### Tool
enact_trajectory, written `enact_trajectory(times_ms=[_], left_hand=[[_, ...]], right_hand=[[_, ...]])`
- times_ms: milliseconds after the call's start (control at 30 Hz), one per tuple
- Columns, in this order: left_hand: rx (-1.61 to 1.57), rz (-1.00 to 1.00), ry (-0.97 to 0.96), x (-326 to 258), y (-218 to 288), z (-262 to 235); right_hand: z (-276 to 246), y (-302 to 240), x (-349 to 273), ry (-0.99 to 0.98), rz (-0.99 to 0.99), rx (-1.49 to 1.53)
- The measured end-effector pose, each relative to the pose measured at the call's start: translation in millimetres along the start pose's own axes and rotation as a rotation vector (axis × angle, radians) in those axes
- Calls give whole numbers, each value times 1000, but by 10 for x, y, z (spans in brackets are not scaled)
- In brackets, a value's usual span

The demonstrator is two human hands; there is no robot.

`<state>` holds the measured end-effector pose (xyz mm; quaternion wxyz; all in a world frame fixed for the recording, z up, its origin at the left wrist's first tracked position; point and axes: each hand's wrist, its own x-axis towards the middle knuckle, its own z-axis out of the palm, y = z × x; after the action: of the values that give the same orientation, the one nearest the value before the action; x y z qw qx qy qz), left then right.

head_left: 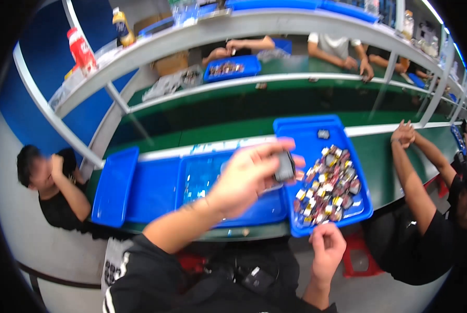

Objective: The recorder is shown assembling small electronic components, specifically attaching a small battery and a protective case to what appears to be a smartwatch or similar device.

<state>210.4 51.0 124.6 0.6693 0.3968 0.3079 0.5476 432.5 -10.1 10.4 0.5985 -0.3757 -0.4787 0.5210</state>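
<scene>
My left hand (244,180) reaches over the trays, its fingers closed around a flat dark grey squarish piece (284,167). That hand is a little blurred. Low by the near edge of a blue tray (366,201), my right hand (328,253) has thumb and forefinger pinched together; whatever sits between them is too small to make out. The tray holds a heap of small flat parts (330,182) in brown, silver, white and yellow. A lone dark square piece (323,134) lies at its far end.
More blue trays (116,188) line the green bench to the left, one with clear plastic (194,180) in it. A shelf rail (254,81) crosses behind. Co-workers sit left, right and opposite. A red stool (360,255) stands below, right.
</scene>
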Motion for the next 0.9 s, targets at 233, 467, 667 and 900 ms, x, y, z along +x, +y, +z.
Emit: enact_trajectory(times_ms=[233, 467, 667, 900], left_hand=[[-177, -111, 135, -723, -1039, -264], [173, -41, 16, -869, -1093, -406], [273, -39, 10, -908, -1054, -457], [405, -50, 51, -927, -1078, -531]], right_hand=[[363, 8, 65, -235, -77, -376], [562, 88, 129, -318, -174, -512], [677, 119, 160, -322, -209, -603], [754, 195, 218, -364, -250, -708]])
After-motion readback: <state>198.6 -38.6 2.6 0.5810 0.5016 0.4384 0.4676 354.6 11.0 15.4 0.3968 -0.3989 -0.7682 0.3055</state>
